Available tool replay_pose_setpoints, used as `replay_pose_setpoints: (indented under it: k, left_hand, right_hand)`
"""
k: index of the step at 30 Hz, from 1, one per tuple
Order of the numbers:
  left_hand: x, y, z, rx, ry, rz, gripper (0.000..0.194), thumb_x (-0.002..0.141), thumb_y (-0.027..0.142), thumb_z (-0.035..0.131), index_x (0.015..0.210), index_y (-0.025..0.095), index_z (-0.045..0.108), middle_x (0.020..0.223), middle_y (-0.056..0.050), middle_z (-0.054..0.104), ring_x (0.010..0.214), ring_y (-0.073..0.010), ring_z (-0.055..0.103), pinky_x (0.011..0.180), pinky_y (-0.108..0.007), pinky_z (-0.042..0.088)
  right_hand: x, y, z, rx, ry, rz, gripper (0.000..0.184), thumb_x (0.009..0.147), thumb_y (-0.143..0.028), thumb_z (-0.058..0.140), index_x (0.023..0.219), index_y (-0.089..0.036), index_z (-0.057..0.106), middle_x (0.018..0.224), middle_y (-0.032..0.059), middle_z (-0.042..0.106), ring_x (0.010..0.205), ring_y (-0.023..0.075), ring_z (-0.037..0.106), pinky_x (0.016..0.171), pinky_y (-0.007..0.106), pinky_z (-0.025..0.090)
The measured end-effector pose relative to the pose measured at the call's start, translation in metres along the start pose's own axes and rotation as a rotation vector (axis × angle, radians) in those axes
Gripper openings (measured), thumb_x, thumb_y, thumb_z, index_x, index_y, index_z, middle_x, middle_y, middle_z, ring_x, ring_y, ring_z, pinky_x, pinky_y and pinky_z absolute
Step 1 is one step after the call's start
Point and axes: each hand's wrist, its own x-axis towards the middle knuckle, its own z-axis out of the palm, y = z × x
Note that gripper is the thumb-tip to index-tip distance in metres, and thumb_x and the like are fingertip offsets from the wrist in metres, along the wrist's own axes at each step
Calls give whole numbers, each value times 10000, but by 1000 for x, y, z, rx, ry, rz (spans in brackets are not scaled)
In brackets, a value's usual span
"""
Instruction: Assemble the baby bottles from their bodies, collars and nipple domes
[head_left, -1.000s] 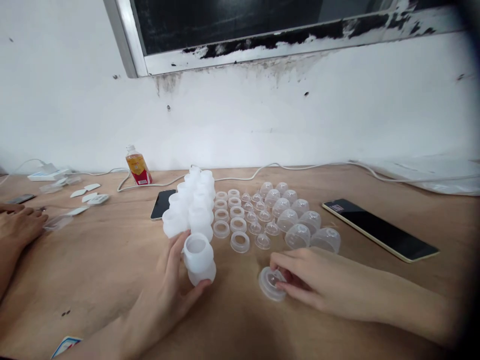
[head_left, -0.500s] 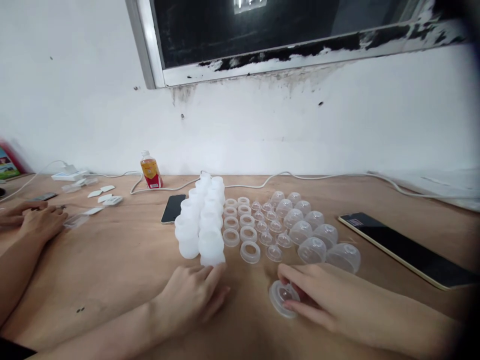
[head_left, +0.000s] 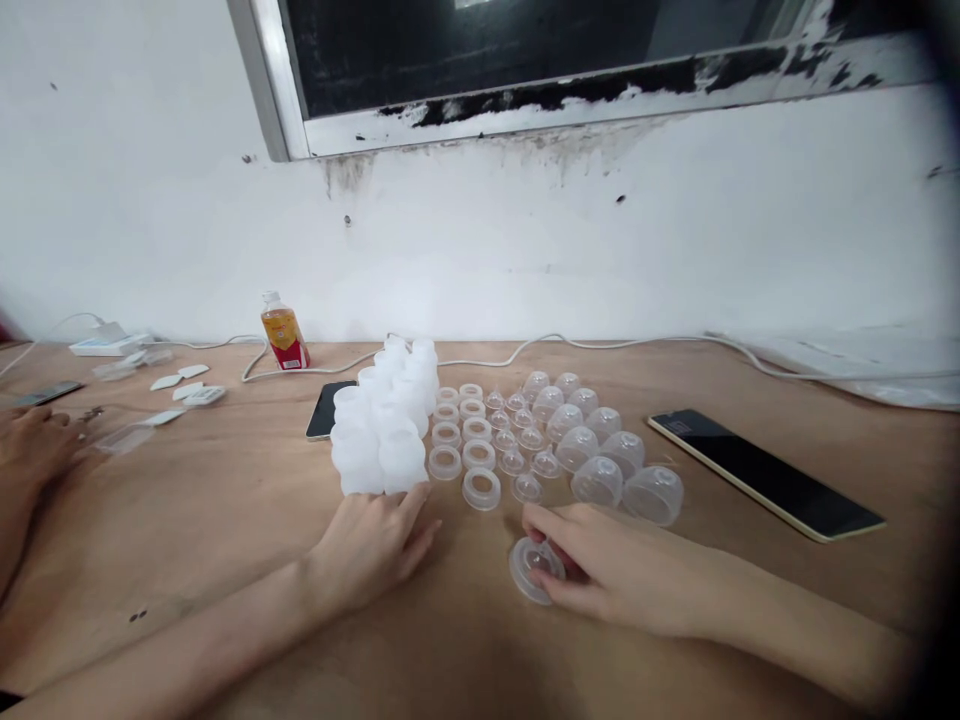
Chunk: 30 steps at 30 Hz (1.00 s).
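My right hand (head_left: 600,570) has its thumb and fingers closed on a clear bottle ring (head_left: 520,578) with a bottle nipple inside, low at the table top. My left hand (head_left: 375,545) is in front of the white bottles (head_left: 403,455), its fingertips up against the nearest one; thumb and index finger are apart. The bottles stand close together in rows. To their right lie clear rings (head_left: 481,489), then small clear nipples (head_left: 527,488), then clear dome caps (head_left: 654,496), all in rows.
A phone (head_left: 765,475) lies at right, another phone (head_left: 322,412) behind the bottles. A drink bottle (head_left: 285,332) stands by the wall. A white cable (head_left: 517,358) runs along the back. Another person's hand (head_left: 37,445) is at far left near white plastic pieces (head_left: 202,396).
The view has turned slightly right and down, so everything sits further left and higher. My right hand keeps its hold on the ring; my left hand stays by the bottles.
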Motion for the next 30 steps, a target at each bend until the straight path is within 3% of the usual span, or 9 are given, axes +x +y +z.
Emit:
replay_pose_setpoints:
  k: [8,13,15,20,25,28,30]
  left_hand:
    - [-1,4,-2,-23,-1,47,257,847,304,297,965,161,476,716,-55,623,627,-201,597,535,-312,462]
    - [1,31,-8,-206,48,238,362,814,404,380,1093,175,382,995,-78,572,794,-202,596,574,-299,492]
    - [6,39,-8,-238,42,226,408,791,439,417,1084,159,373,1007,-84,565,815,-212,595,580,-310,498]
    - [20,46,-11,-235,-79,119,312,773,381,483,966,147,409,897,-60,614,743,-230,617,554,-329,493]
    - [19,46,-26,-94,-184,107,303,731,246,560,983,130,439,868,-75,631,704,-244,623,520,-329,491]
    - [13,44,-33,67,-216,149,164,704,122,546,864,126,512,777,-78,634,642,-249,614,475,-324,477]
    - [9,44,-34,153,-232,197,193,628,38,567,800,120,537,735,-78,623,618,-243,602,463,-308,466]
  right_hand:
    - [6,-8,9,-57,102,-14,125,792,-267,377,757,-165,440,638,25,545,491,104,485,449,205,274]
    - [18,-13,17,-58,162,-25,96,773,-213,385,800,-157,458,643,33,580,525,133,529,449,215,272]
    - [22,-14,22,-31,189,-24,109,768,-189,387,825,-144,467,674,47,596,565,146,550,471,221,297]
    - [25,-11,30,93,230,-51,129,801,-162,343,826,-142,468,744,58,606,648,142,561,552,228,355]
    - [15,-4,12,140,176,-124,119,825,-193,337,791,-165,448,652,-1,555,549,92,495,514,199,342]
    - [3,3,-8,-64,219,-97,163,834,-235,329,759,-171,459,589,-13,517,508,94,456,505,215,324]
    - [-4,9,-17,-286,272,-62,192,817,-275,360,725,-166,488,630,19,538,559,125,479,519,243,320]
